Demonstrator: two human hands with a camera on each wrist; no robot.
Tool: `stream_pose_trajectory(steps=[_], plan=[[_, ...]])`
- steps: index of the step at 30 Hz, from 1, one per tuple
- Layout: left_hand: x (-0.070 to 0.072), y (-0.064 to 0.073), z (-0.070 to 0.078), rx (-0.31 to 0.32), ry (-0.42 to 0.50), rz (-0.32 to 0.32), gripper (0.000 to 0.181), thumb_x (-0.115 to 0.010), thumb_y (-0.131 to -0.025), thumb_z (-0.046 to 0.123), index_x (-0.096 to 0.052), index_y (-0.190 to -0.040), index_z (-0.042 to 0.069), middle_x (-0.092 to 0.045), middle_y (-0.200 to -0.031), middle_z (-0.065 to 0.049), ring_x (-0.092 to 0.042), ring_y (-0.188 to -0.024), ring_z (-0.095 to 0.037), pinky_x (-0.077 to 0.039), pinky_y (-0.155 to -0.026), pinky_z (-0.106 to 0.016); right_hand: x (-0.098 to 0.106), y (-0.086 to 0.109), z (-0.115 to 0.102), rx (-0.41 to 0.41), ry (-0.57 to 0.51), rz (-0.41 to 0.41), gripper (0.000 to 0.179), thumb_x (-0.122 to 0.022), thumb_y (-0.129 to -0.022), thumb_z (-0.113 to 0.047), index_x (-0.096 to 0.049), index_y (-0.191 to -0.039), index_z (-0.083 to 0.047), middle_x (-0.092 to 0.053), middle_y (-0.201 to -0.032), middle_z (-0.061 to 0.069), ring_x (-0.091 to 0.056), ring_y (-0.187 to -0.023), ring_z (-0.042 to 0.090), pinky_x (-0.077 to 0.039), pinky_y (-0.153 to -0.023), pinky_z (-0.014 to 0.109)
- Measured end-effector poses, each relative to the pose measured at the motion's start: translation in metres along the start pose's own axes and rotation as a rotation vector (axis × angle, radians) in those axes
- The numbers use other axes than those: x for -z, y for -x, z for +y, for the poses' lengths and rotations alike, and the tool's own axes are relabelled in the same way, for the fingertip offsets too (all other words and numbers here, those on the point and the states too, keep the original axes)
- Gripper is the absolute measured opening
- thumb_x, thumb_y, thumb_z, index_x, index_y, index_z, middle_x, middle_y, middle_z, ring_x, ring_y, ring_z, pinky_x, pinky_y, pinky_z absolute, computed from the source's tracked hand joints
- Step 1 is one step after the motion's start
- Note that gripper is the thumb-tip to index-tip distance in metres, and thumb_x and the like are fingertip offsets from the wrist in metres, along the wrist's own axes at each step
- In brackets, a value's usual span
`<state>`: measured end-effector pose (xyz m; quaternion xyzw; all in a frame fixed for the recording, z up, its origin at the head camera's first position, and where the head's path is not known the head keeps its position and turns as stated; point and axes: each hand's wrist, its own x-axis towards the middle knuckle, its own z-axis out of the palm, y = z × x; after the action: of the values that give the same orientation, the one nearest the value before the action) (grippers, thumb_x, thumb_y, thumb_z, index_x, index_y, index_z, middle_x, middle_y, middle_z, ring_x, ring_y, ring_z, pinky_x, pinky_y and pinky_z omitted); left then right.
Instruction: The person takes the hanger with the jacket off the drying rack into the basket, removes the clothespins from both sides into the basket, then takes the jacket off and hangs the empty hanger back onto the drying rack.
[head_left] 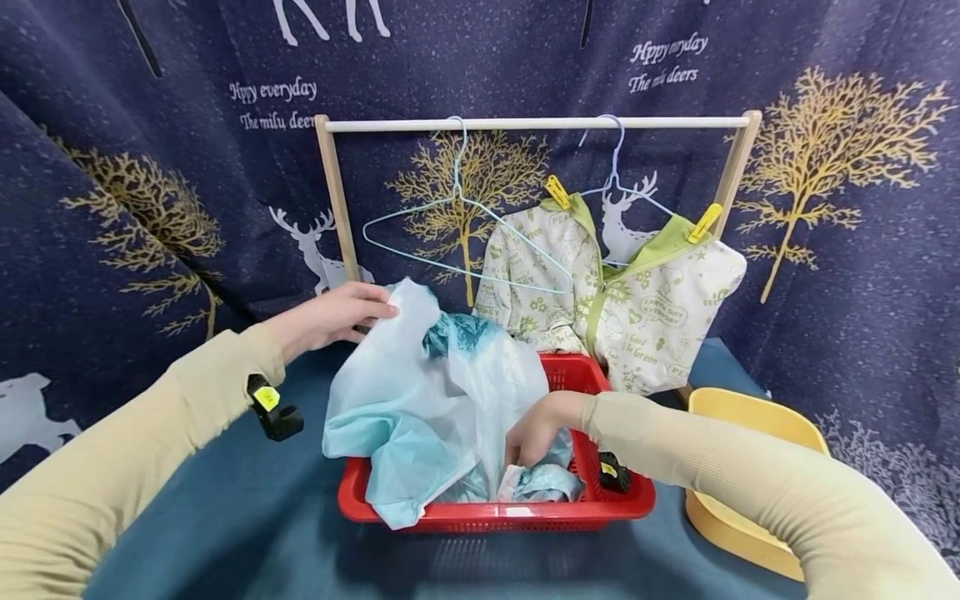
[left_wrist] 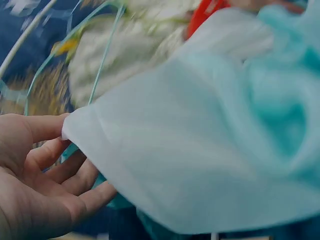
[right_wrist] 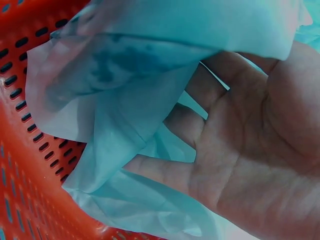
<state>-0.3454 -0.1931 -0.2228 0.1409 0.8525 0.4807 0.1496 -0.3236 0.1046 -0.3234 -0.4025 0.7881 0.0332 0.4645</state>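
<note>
A thin cloth shading from white to teal (head_left: 435,400), crumpled and shiny in places, lies heaped in a red basket (head_left: 495,521) and spills over its front left rim. At the upper left of the heap my left hand (head_left: 348,312) pinches an edge of it between thumb and fingers. The left wrist view has that hand (left_wrist: 50,175) at the raised white edge. Down inside the basket is my right hand (head_left: 536,429). In the right wrist view this hand (right_wrist: 240,130) has spread fingers reaching among the folds; cloth hides the fingertips and thumb, so I cannot tell whether they grip it.
Behind the basket stands a rack with a white rail (head_left: 525,125). A bare light-blue hanger (head_left: 457,200) hangs on it, beside a printed green-and-white jacket (head_left: 645,308) clipped to another hanger by yellow clothespins (head_left: 705,223). To the right, under the right sleeve, sits a yellow bin (head_left: 742,417).
</note>
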Motion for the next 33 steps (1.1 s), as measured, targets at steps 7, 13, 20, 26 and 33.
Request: stream_pose_trajectory(steps=[7, 13, 20, 26, 33], plan=[[-0.05, -0.005, 0.011, -0.079, -0.157, -0.13, 0.011, -0.054, -0.101, 0.016, -0.06, -0.099, 0.007, -0.062, -0.109, -0.005, -0.058, -0.106, -0.019, -0.055, -0.09, -0.043, -0.001, 0.001, 0.002, 0.004, -0.003, 0.011, 0.03, -0.047, -0.101, -0.011, -0.071, -0.119, -0.015, -0.064, -0.099, -0.013, -0.049, -0.08, 0.0, -0.04, -0.076, 0.015], [-0.082, -0.001, 0.011, -0.087, -0.269, -0.27, 0.009, -0.058, -0.098, 0.013, -0.062, -0.091, 0.008, -0.06, -0.092, 0.002, -0.054, -0.092, -0.016, -0.054, -0.079, -0.033, -0.001, 0.0, 0.003, 0.004, -0.014, 0.008, 0.031, -0.043, -0.103, -0.013, -0.072, -0.115, -0.013, -0.057, -0.085, -0.013, -0.043, -0.074, 0.003, -0.037, -0.071, 0.018], [-0.103, 0.008, 0.005, -0.084, -0.368, -0.472, 0.011, -0.063, -0.096, 0.014, -0.062, -0.085, 0.011, -0.058, -0.083, 0.007, -0.053, -0.084, -0.014, -0.048, -0.072, -0.028, -0.001, -0.001, 0.003, 0.018, 0.008, 0.01, 0.03, -0.04, -0.104, -0.012, -0.07, -0.103, -0.007, -0.04, -0.069, -0.01, -0.037, -0.067, 0.005, -0.033, -0.067, 0.02], [-0.114, 0.004, -0.004, -0.118, -0.488, -0.6, 0.017, -0.062, -0.094, 0.01, -0.057, -0.078, 0.011, -0.047, -0.07, 0.007, -0.045, -0.068, -0.007, -0.041, -0.067, -0.021, -0.002, -0.001, 0.005, 0.029, 0.002, 0.015, 0.03, -0.04, -0.105, -0.013, -0.068, -0.095, -0.01, -0.04, -0.068, -0.01, -0.035, -0.065, 0.005, -0.033, -0.067, 0.02], [-0.131, -0.003, -0.011, -0.037, -0.662, -0.749, 0.019, -0.06, -0.096, 0.011, -0.057, -0.078, 0.011, -0.044, -0.069, 0.008, -0.041, -0.061, -0.006, -0.038, -0.059, -0.018, -0.001, 0.001, 0.005, -0.003, 0.014, 0.006, 0.032, -0.036, -0.105, -0.014, -0.059, -0.084, -0.018, -0.03, -0.063, -0.009, -0.023, -0.06, 0.007, -0.029, -0.064, 0.023]])
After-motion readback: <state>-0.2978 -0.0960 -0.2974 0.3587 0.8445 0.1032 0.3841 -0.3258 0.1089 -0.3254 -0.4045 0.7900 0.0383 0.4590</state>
